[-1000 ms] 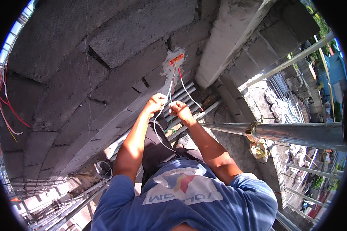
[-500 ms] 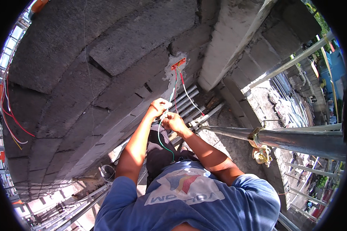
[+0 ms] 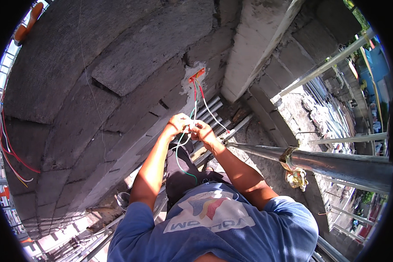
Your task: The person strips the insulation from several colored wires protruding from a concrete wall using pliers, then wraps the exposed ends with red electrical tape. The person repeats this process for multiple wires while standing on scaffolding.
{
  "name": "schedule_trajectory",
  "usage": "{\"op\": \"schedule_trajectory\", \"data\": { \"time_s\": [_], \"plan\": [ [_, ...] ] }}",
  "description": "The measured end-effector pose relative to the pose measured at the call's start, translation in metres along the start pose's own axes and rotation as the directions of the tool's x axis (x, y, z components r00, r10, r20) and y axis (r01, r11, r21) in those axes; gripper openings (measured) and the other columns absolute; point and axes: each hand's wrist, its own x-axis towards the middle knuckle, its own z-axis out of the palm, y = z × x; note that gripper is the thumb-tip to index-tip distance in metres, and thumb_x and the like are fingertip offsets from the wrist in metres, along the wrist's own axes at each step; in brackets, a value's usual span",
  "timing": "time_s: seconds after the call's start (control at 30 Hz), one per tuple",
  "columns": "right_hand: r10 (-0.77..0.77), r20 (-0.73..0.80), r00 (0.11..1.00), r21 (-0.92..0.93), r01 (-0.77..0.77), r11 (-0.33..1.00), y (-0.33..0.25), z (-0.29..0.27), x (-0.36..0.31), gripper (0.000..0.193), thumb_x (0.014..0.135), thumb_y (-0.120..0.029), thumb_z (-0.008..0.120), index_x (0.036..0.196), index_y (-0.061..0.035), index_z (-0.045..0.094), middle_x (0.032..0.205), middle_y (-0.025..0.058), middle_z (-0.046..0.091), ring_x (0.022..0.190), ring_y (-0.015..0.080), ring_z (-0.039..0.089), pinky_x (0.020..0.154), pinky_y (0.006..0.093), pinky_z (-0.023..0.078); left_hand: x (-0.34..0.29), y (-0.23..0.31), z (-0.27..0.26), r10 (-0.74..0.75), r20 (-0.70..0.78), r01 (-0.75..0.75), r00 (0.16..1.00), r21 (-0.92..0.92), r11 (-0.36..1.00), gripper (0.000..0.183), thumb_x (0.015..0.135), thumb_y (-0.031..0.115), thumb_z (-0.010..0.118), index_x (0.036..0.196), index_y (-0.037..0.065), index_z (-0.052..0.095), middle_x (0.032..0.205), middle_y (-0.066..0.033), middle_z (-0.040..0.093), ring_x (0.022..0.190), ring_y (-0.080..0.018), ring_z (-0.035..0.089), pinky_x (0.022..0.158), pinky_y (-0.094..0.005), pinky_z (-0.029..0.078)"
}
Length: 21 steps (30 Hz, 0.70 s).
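Observation:
My left hand (image 3: pixel 177 124) and my right hand (image 3: pixel 202 132) meet in front of the block wall, fingers closed in a pinch on electrical wires. A green wire (image 3: pixel 179 157) and a white wire (image 3: pixel 195 109) pass through the fingers; the green one's free end hangs down toward my shirt. Which wire each fingertip grips is partly hidden. Above, the wires come out of an orange electrical box (image 3: pixel 197 75) set in a patch of mortar. Another white wire (image 3: pixel 214 112), red near the box and at its tip, hangs loose to the right of my hands.
A grey block wall (image 3: pixel 131 74) rises ahead and to the left, with red and white wires (image 3: pixel 7 144) hanging at its far left. A steel scaffold tube (image 3: pixel 336 164) with a coupler (image 3: pixel 290 163) crosses on the right. Several metal pipes (image 3: pixel 212 109) lie below.
My right hand has risen to meet the left at the wires. A white wire end now loops out below the left hand. The view has shifted slightly.

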Motion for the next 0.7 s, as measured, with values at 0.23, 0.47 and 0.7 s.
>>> {"op": "schedule_trajectory", "data": {
  "time_s": [0.23,0.47,0.7],
  "plan": [
    [-0.091,-0.035,0.995,-0.065,0.089,0.994,-0.017,0.0,-0.019,0.031,0.101,-0.014,0.06,0.13,-0.0068,0.064,0.083,0.0012,0.067,0.062,0.0089,0.061,0.052,0.0234,0.044,0.008,-0.009,-0.026,0.114,-0.086,-0.078,0.99,0.338,0.938,0.013,0.095,0.016,0.064,0.095,0.003,0.066,0.082,-0.0073,0.07,0.069,-0.0136,0.066,0.061,-0.0292,0.055],
    [-0.107,0.11,0.988,0.08,0.099,0.992,-0.042,0.003,-0.028,0.026,0.103,-0.019,0.058,0.125,-0.0065,0.063,0.081,0.0015,0.065,0.06,0.0102,0.061,0.052,0.0248,0.048,0.016,-0.013,-0.057,0.097,-0.136,-0.058,0.986,0.265,0.962,0.02,0.091,0.019,0.071,0.104,0.005,0.066,0.082,-0.0036,0.068,0.066,-0.0107,0.061,0.058,-0.027,0.05],
    [0.005,0.079,0.997,0.215,-0.022,0.976,-0.059,0.029,-0.057,0.026,0.105,-0.016,0.051,0.128,-0.0076,0.058,0.072,0.0031,0.059,0.054,0.0121,0.054,0.049,0.0275,0.046,-0.005,-0.026,-0.026,0.156,-0.17,-0.142,0.973,0.09,0.986,0.021,0.092,0.012,0.066,0.113,0.007,0.063,0.087,-0.0033,0.068,0.067,-0.0082,0.059,0.059,-0.0282,0.049]
  ]
}}
